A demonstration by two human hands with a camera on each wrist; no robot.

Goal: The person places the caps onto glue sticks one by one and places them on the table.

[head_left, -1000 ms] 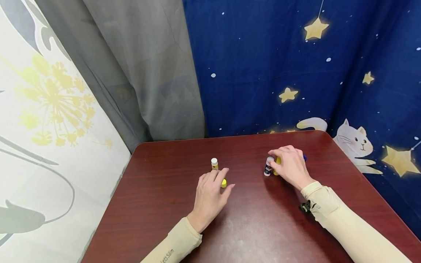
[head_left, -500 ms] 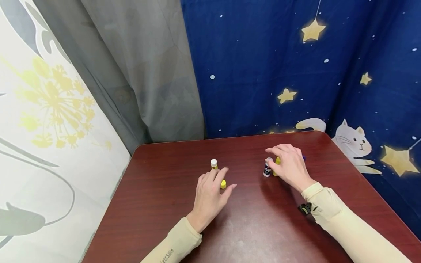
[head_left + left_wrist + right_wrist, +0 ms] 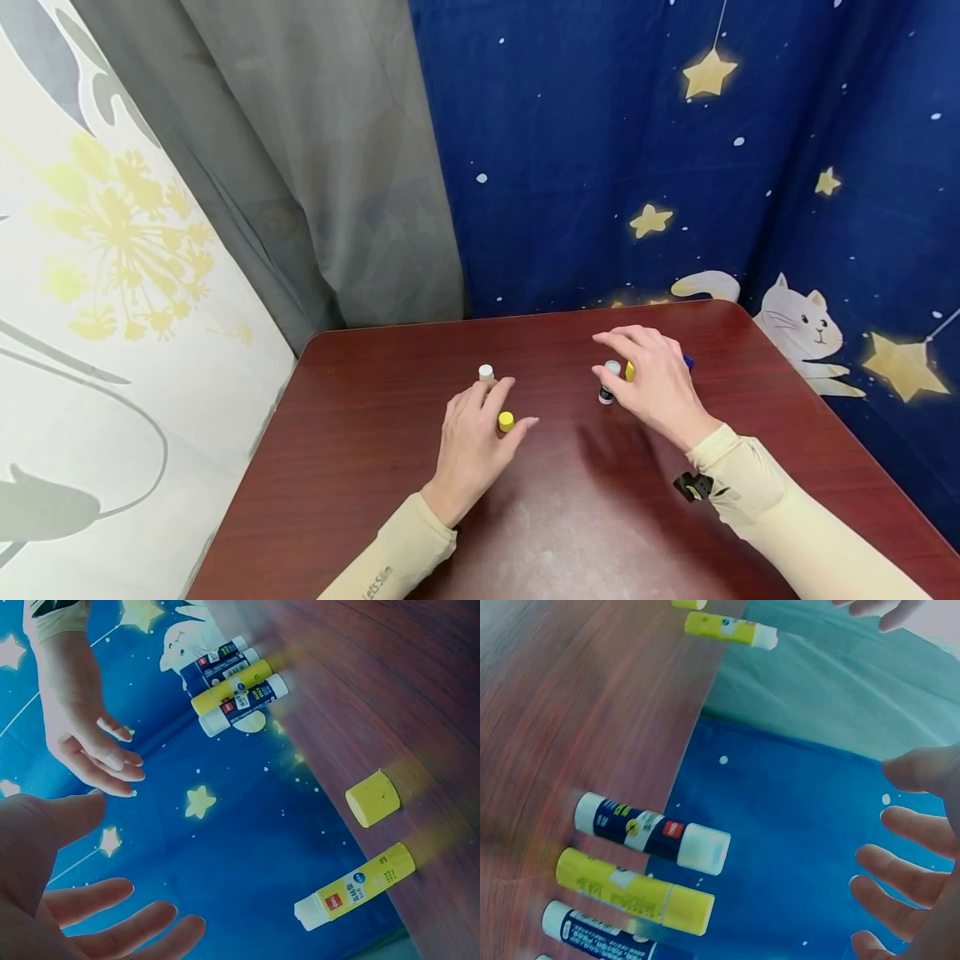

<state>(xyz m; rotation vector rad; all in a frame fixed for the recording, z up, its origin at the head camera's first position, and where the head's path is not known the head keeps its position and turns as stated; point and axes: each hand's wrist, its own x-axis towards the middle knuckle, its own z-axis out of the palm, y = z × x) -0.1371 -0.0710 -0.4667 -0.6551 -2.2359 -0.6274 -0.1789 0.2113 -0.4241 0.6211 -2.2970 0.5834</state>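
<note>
My left hand [image 3: 476,437] hovers with spread fingers over the table, behind a yellow cap [image 3: 506,422] and holding nothing. Close beyond it, partly covered by the fingers in the head view, an uncapped yellow glue stick [image 3: 356,886] with a white top stands upright. My right hand [image 3: 654,383], fingers parted and bare, is above a row of standing glue sticks. In that row are a navy glue stick with a pale cap [image 3: 652,832], a capped yellow glue stick [image 3: 634,891] and another navy glue stick [image 3: 600,930].
The dark red wooden table [image 3: 360,392] has a rounded far edge. Behind it hang a grey curtain [image 3: 360,167] and a blue star-patterned curtain [image 3: 555,167]. A white patterned cloth [image 3: 150,417] is on the left.
My right hand has lifted slightly off the row of glue sticks, and its thumb and fingers have spread apart. My left hand has barely moved. The head view has shifted a little.
</note>
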